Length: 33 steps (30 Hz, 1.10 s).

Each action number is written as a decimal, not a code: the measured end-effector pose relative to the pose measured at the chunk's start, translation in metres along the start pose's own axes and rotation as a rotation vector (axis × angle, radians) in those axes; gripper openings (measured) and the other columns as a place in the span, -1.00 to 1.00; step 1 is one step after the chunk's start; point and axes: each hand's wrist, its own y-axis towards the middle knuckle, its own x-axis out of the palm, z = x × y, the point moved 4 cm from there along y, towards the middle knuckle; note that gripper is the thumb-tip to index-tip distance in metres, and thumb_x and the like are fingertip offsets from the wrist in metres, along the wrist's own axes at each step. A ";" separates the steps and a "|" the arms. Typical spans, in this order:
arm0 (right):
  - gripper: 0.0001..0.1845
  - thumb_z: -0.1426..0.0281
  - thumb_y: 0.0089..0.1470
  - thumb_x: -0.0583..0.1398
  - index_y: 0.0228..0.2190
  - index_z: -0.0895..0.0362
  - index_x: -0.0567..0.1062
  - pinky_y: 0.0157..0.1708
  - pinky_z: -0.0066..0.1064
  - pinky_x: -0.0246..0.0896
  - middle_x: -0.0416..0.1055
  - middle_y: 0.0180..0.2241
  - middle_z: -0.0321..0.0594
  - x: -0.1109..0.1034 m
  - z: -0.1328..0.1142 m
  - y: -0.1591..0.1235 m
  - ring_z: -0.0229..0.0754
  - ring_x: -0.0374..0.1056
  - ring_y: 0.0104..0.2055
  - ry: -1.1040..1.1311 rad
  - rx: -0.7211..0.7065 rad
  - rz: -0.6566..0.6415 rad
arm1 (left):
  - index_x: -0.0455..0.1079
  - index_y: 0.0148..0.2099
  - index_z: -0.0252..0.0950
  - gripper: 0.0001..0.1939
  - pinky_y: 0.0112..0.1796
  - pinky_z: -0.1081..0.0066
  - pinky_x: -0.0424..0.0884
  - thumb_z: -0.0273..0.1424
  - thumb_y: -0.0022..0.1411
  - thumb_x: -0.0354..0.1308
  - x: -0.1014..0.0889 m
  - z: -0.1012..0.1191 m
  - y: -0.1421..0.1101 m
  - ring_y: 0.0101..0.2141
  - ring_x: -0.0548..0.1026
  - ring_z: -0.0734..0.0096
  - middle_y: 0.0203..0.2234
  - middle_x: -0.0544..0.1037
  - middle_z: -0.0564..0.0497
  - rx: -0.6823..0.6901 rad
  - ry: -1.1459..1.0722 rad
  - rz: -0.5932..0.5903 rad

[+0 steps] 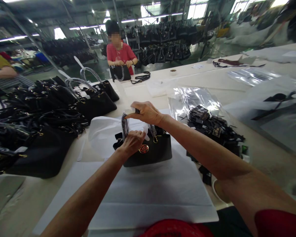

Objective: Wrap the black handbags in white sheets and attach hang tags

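Observation:
A small black handbag (155,154) with a round gold and red emblem stands upright on a white sheet (148,194) in front of me. White tissue paper (106,130) sticks out of its top. My left hand (132,142) is closed on the tissue and the plastic-wrapped handle at the bag's top edge. My right hand (146,112) is pinched shut on the upper end of that handle, above the bag.
A heap of black handbags (39,121) fills the table's left side. Black hang tags (212,126) and clear plastic bags (197,98) lie to the right. A person in a red shirt (120,54) handles a bag across the table. Racks of bags stand behind.

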 end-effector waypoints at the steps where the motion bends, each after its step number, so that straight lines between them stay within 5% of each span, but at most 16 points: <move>1: -0.64 0.14 0.03 0.24 -0.43 0.21 0.38 -0.44 -0.50 -0.12 0.17 -0.53 -0.40 0.002 0.002 -0.001 -0.38 -0.02 -0.49 -0.015 -0.024 0.007 | 0.34 -0.17 -0.44 -0.81 -0.31 0.25 0.35 -0.56 0.25 -0.08 0.002 0.000 0.001 -0.32 0.47 0.15 -0.40 0.48 -0.17 0.014 0.014 0.009; 7: -0.53 0.03 0.14 0.07 -0.29 0.22 0.39 -0.30 -0.42 0.08 0.35 -0.37 -0.22 0.008 0.004 -0.026 -0.26 0.22 -0.34 -0.037 -0.095 0.007 | 0.36 -0.20 -0.43 -0.80 -0.30 0.20 0.31 -0.57 0.23 -0.09 0.022 0.009 -0.005 -0.32 0.43 0.11 -0.38 0.46 -0.19 0.093 0.077 0.078; 11: -0.46 0.05 0.13 0.10 -0.03 0.20 0.32 -0.03 -0.28 0.13 0.36 -0.11 -0.07 -0.021 0.003 -0.087 -0.13 0.25 -0.04 0.001 -0.054 0.129 | 0.37 -0.25 -0.41 -0.77 -0.33 0.17 0.27 -0.56 0.24 -0.12 0.033 0.016 -0.014 -0.34 0.41 0.07 -0.41 0.44 -0.20 0.104 0.077 0.172; 14: -0.65 0.22 0.22 0.04 -0.05 0.15 0.34 -0.04 -0.31 0.19 0.40 -0.17 -0.12 -0.042 0.020 -0.189 -0.18 0.30 -0.08 -0.053 0.204 0.252 | 0.37 -0.33 -0.38 -0.78 -0.38 0.19 0.24 -0.52 0.25 -0.09 0.036 0.016 -0.018 -0.40 0.38 0.09 -0.47 0.41 -0.16 0.099 0.135 0.296; 17: -0.73 0.30 0.23 0.00 -0.18 0.15 0.41 -0.10 -0.25 0.24 0.41 -0.25 -0.08 -0.041 0.035 -0.328 -0.12 0.33 -0.16 -0.347 0.561 0.267 | 0.37 -0.33 -0.37 -0.81 -0.35 0.20 0.26 -0.53 0.23 -0.07 0.039 0.016 -0.022 -0.42 0.36 0.12 -0.50 0.39 -0.12 0.122 0.173 0.372; 20: -0.66 0.29 0.23 -0.05 -0.19 0.17 0.44 -0.18 -0.12 0.25 0.39 -0.24 0.02 -0.017 0.039 -0.446 0.02 0.31 -0.16 -0.661 0.829 0.097 | 0.39 -0.25 -0.39 -0.82 -0.17 0.15 0.30 -0.52 0.23 -0.04 0.039 0.017 -0.028 -0.37 0.38 0.12 -0.47 0.41 -0.12 0.147 0.140 0.434; 22: -0.66 0.27 0.21 -0.03 -0.16 0.13 0.44 -0.17 -0.05 0.23 0.38 -0.13 0.04 0.003 0.037 -0.488 0.08 0.27 -0.08 -0.749 0.891 -0.015 | 0.39 -0.18 -0.40 -0.81 -0.07 0.10 0.29 -0.47 0.23 -0.02 0.038 0.017 -0.032 -0.33 0.39 0.10 -0.44 0.43 -0.14 0.146 0.106 0.466; 28: -0.68 0.27 0.21 -0.01 -0.34 0.10 0.50 -0.14 -0.04 0.19 0.40 -0.20 -0.02 0.014 0.030 -0.491 0.06 0.27 -0.11 -0.753 0.984 0.005 | 0.34 -0.09 -0.46 -0.73 -0.02 0.07 0.29 -0.43 0.21 -0.02 0.037 0.020 -0.035 -0.26 0.40 0.06 -0.36 0.45 -0.21 0.145 0.139 0.444; 33: -0.75 0.37 0.20 0.03 -0.24 0.13 0.49 -0.14 -0.23 0.29 0.42 -0.26 -0.06 0.052 0.004 -0.448 -0.09 0.33 -0.17 -0.226 0.628 -0.005 | 0.30 -0.01 -0.40 -0.68 0.00 0.05 0.25 -0.41 0.20 -0.03 0.042 0.020 -0.034 -0.19 0.39 0.05 -0.28 0.44 -0.20 0.062 0.119 0.370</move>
